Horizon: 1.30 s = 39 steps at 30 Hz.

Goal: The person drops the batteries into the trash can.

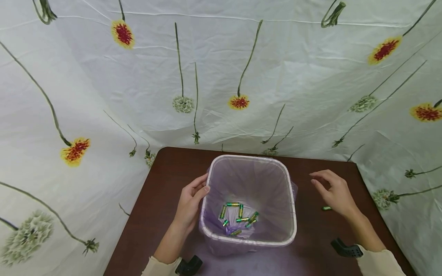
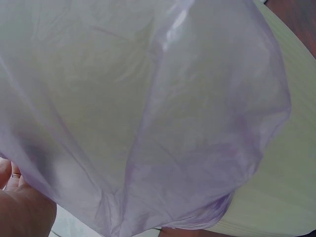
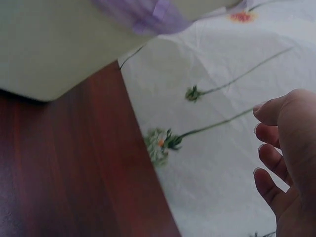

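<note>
A light-coloured bin (image 1: 293,207) lined with a thin purple plastic bag (image 1: 248,178) stands on the table. On its bottom lie several green-and-gold batteries (image 1: 243,219). My left hand (image 1: 188,203) holds the bin's left side, thumb at the rim and fingers against the outside. In the left wrist view the bag (image 2: 197,108) hides most of that grip. To the right of the bin, my right hand (image 1: 336,193) hovers over the table, fingers loosely bent and nothing between them. One green battery (image 1: 326,208) lies on the table beside that hand, partly covered by it.
The dark brown table (image 1: 165,180) has its back edge against a white flowered cloth (image 1: 214,76), which also hangs at both sides. Black wrist mounts (image 1: 345,248) sit at both cuffs. The bag's loose edge hangs over the bin's outside.
</note>
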Each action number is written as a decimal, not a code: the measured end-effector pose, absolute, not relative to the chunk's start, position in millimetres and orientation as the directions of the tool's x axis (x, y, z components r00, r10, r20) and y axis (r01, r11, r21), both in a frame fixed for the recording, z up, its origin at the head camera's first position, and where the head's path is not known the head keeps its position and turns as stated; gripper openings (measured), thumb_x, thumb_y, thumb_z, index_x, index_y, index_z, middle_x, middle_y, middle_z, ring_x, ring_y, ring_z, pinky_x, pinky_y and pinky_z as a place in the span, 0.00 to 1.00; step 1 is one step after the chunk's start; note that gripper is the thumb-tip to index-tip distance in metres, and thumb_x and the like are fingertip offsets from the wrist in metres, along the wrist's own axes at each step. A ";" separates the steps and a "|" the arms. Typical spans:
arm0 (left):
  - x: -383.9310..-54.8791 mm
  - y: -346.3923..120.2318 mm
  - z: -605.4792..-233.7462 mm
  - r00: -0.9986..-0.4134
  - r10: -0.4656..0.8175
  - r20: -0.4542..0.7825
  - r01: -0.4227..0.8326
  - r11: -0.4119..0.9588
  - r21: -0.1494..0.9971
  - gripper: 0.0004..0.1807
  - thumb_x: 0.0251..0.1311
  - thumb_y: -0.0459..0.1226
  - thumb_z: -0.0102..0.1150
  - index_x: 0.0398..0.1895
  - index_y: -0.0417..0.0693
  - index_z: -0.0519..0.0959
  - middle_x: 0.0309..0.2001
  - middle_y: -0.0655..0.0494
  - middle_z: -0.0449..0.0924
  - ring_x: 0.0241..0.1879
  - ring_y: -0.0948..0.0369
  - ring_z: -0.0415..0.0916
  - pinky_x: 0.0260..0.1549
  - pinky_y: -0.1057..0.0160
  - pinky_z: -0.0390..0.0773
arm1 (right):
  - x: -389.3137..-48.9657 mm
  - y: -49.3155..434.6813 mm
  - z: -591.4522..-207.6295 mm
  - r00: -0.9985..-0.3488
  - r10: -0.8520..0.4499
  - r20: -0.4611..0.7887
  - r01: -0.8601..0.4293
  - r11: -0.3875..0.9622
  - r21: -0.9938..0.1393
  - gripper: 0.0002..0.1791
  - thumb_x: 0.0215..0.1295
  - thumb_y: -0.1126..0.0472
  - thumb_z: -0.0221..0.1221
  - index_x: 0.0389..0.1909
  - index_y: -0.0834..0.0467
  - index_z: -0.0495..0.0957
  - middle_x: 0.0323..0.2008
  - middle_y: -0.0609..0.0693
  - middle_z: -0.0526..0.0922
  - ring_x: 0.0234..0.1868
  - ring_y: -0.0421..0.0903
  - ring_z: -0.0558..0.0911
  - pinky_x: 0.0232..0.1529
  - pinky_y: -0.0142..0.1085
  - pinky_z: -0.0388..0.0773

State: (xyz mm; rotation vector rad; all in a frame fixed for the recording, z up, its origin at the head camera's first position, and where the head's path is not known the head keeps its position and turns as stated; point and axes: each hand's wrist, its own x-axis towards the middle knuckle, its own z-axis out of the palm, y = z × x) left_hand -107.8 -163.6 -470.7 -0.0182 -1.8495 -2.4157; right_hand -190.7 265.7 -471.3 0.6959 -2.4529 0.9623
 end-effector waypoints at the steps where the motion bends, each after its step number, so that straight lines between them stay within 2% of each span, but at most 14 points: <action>1: -107.8 -163.7 -470.8 -0.995 -0.071 0.070 0.086 -0.258 0.962 0.25 0.69 0.27 0.55 0.68 0.26 0.72 0.50 0.40 0.81 0.46 0.59 0.79 0.45 0.65 0.79 | -191.0 267.7 -474.1 -0.792 -0.294 0.535 -0.578 0.643 -0.503 0.15 0.59 0.76 0.69 0.46 0.62 0.87 0.41 0.52 0.85 0.41 0.38 0.78 0.38 0.24 0.70; 8: -107.4 -163.5 -470.4 -0.995 -0.072 0.064 0.081 -0.264 0.961 0.24 0.69 0.27 0.54 0.68 0.29 0.72 0.51 0.39 0.80 0.46 0.58 0.79 0.44 0.64 0.80 | -190.3 277.8 -488.1 -0.819 -0.262 0.510 -0.532 0.679 -0.506 0.14 0.59 0.75 0.70 0.46 0.62 0.87 0.40 0.53 0.85 0.39 0.39 0.78 0.37 0.26 0.71; 14: -107.0 -163.0 -471.6 -0.996 -0.075 0.056 0.074 -0.269 0.960 0.25 0.69 0.27 0.54 0.68 0.27 0.71 0.51 0.38 0.80 0.47 0.58 0.78 0.45 0.64 0.79 | -190.3 288.4 -498.1 -0.839 -0.240 0.489 -0.497 0.707 -0.504 0.14 0.60 0.74 0.69 0.46 0.62 0.86 0.41 0.55 0.85 0.38 0.42 0.78 0.36 0.25 0.70; 21: -107.9 -160.5 -471.1 -0.996 -0.067 0.066 0.082 -0.285 0.955 0.25 0.69 0.27 0.54 0.68 0.25 0.70 0.52 0.37 0.80 0.47 0.58 0.79 0.46 0.64 0.80 | -188.1 305.7 -514.7 -0.886 -0.176 0.429 -0.410 0.732 -0.545 0.12 0.66 0.72 0.66 0.49 0.62 0.85 0.43 0.55 0.83 0.39 0.37 0.75 0.36 0.25 0.69; 27: -107.2 -162.4 -470.9 -0.996 -0.063 0.065 0.080 -0.291 0.953 0.25 0.70 0.26 0.53 0.68 0.25 0.70 0.53 0.35 0.79 0.49 0.57 0.79 0.46 0.64 0.80 | -186.5 313.8 -536.7 -0.905 -0.113 0.410 -0.346 0.757 -0.554 0.11 0.66 0.72 0.65 0.48 0.64 0.85 0.42 0.58 0.83 0.38 0.41 0.75 0.33 0.26 0.68; 30: -107.2 -162.2 -471.4 -0.996 -0.061 0.067 0.082 -0.290 0.953 0.25 0.70 0.26 0.54 0.68 0.25 0.70 0.53 0.35 0.79 0.48 0.57 0.79 0.46 0.64 0.80 | -185.0 320.4 -549.0 -0.917 -0.091 0.389 -0.312 0.771 -0.556 0.11 0.66 0.73 0.64 0.48 0.65 0.85 0.45 0.62 0.82 0.41 0.51 0.77 0.35 0.37 0.71; 32: -107.1 -162.2 -471.6 -0.996 -0.062 0.068 0.083 -0.288 0.954 0.25 0.69 0.26 0.54 0.68 0.25 0.70 0.53 0.37 0.80 0.48 0.57 0.79 0.46 0.64 0.80 | -184.6 326.2 -559.2 -0.929 -0.087 0.360 -0.293 0.765 -0.573 0.12 0.67 0.74 0.62 0.50 0.67 0.84 0.48 0.66 0.79 0.46 0.61 0.76 0.42 0.50 0.72; 34: -107.2 -162.3 -471.6 -0.995 -0.064 0.071 0.087 -0.285 0.955 0.25 0.69 0.27 0.54 0.68 0.25 0.70 0.52 0.38 0.80 0.48 0.57 0.79 0.46 0.64 0.80 | -184.6 332.6 -571.7 -0.939 -0.089 0.333 -0.281 0.756 -0.592 0.13 0.66 0.76 0.60 0.51 0.69 0.82 0.52 0.69 0.76 0.53 0.69 0.72 0.49 0.63 0.67; 36: -107.2 -162.4 -471.5 -0.995 -0.067 0.073 0.089 -0.285 0.954 0.25 0.69 0.27 0.54 0.68 0.26 0.70 0.52 0.38 0.80 0.48 0.57 0.79 0.46 0.64 0.80 | -183.7 339.4 -586.5 -0.952 -0.092 0.293 -0.261 0.747 -0.612 0.16 0.66 0.78 0.59 0.54 0.71 0.80 0.55 0.73 0.72 0.58 0.75 0.67 0.54 0.71 0.59; 39: -107.3 -162.4 -471.5 -0.995 -0.065 0.073 0.089 -0.287 0.954 0.25 0.69 0.27 0.54 0.68 0.26 0.70 0.53 0.37 0.80 0.49 0.57 0.79 0.46 0.64 0.80 | -176.3 347.4 -608.3 -0.975 -0.078 0.206 -0.193 0.757 -0.625 0.21 0.65 0.79 0.57 0.59 0.73 0.75 0.60 0.76 0.68 0.62 0.79 0.61 0.58 0.73 0.54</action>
